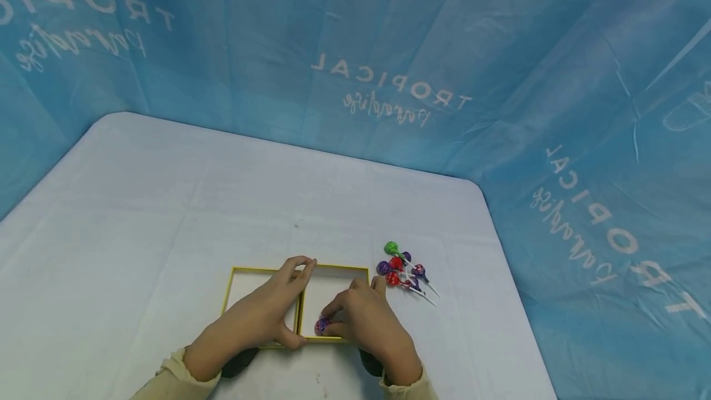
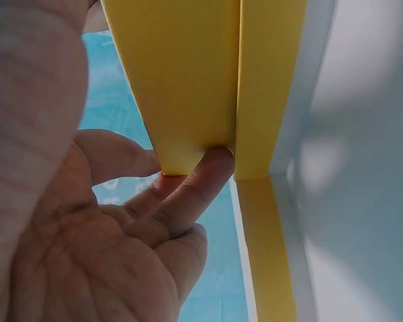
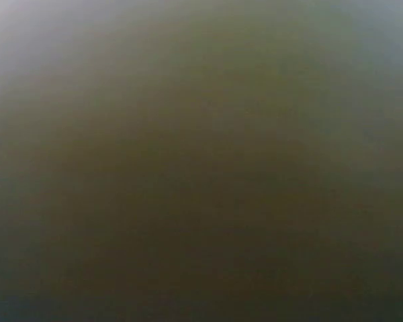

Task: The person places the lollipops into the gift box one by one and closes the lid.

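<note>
Two shallow yellow-edged box halves with white insides stand side by side at the table's near side, the left box half [image 1: 229, 289] and the right box half [image 1: 339, 266]. My left hand [image 1: 261, 313] reaches over the left half and grips it where the two meet, thumb at the near wall and fingers at the far wall. Close up, in the left wrist view, its fingers [image 2: 191, 191] press against the yellow wall's end. Inside the right half, my right hand [image 1: 369, 320] pinches a lollipop [image 1: 321, 326] in a purple-pink wrapper by its near-left corner; its stick is hidden.
A small pile of wrapped lollipops lies just right of the boxes, among them a green lollipop [image 1: 391, 247] and a red lollipop [image 1: 392, 278], white sticks pointing various ways. Blue printed curtains [image 1: 266, 48] hang behind the white-covered table [image 1: 266, 190]. The right wrist view is a dark blur.
</note>
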`<state>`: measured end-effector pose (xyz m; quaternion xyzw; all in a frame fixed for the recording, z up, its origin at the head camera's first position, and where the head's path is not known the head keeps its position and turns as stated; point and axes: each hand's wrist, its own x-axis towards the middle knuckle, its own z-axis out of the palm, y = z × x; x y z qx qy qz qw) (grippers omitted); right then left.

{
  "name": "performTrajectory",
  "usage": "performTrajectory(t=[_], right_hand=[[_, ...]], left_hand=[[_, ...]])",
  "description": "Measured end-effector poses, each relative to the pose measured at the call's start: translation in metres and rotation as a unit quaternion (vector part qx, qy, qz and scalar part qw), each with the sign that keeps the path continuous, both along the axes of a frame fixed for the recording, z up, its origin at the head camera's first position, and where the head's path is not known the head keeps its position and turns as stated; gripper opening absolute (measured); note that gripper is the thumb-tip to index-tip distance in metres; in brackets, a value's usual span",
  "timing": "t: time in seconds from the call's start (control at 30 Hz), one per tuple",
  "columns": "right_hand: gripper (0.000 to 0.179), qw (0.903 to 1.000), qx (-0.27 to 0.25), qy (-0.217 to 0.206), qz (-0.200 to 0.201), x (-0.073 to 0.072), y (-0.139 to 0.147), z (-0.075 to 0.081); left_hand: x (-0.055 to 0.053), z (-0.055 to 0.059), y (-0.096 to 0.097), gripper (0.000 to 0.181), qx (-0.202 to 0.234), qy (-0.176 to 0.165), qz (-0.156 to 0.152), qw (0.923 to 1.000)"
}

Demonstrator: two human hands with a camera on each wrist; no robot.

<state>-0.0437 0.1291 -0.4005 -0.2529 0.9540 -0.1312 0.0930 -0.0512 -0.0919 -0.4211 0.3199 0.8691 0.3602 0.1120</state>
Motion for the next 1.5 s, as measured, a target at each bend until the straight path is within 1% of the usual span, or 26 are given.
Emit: performTrajectory(t=[0.23, 0.37, 0.5, 0.63, 0.77, 0.97, 1.1, 1.23, 1.37, 1.5], right_hand=[[0.020, 0.9999, -0.003, -0.010, -0.012, 0.001, 0.003, 0.006], [0.022, 0.9998, -0.012, -0.002, -0.013, 0.001, 0.006, 0.009], [0.017, 0.9991, -0.034, 0.010, -0.022, 0.002, 0.012, 0.012], [0.017, 0.9968, -0.058, 0.031, -0.047, 0.002, 0.017, 0.015], [0.019, 0.9924, -0.079, 0.055, -0.076, 0.001, 0.023, 0.018], [0.019, 0.9860, -0.081, 0.108, -0.097, 0.000, 0.034, 0.017], [0.022, 0.9821, -0.088, 0.123, -0.113, -0.001, 0.043, 0.016], [0.024, 0.9788, -0.102, 0.117, -0.134, -0.003, 0.051, 0.015], [0.024, 0.9761, -0.114, 0.092, -0.160, -0.006, 0.058, 0.013], [0.026, 0.9703, -0.128, 0.076, -0.191, -0.007, 0.066, 0.012]], left_hand=[[0.000, -0.001, 0.001, 0.118, -0.005, -0.001, 0.006, 1.0000], [0.000, 0.000, 0.001, 0.118, -0.007, -0.004, 0.007, 0.9999], [-0.001, 0.000, 0.002, 0.119, -0.007, -0.005, 0.003, 1.0000], [-0.001, 0.000, 0.003, 0.120, -0.006, -0.005, 0.003, 1.0000], [0.000, 0.001, 0.004, 0.120, -0.010, -0.004, 0.009, 0.9999], [-0.001, 0.001, 0.003, 0.120, -0.011, -0.012, 0.011, 0.9998], [-0.001, 0.001, 0.003, 0.121, -0.014, -0.020, 0.012, 0.9996], [-0.001, 0.001, 0.003, 0.121, -0.015, -0.019, 0.010, 0.9997], [-0.001, 0.001, 0.003, 0.120, -0.014, -0.021, 0.007, 0.9997], [-0.002, 0.001, 0.003, 0.120, -0.015, -0.018, 0.006, 0.9997]])
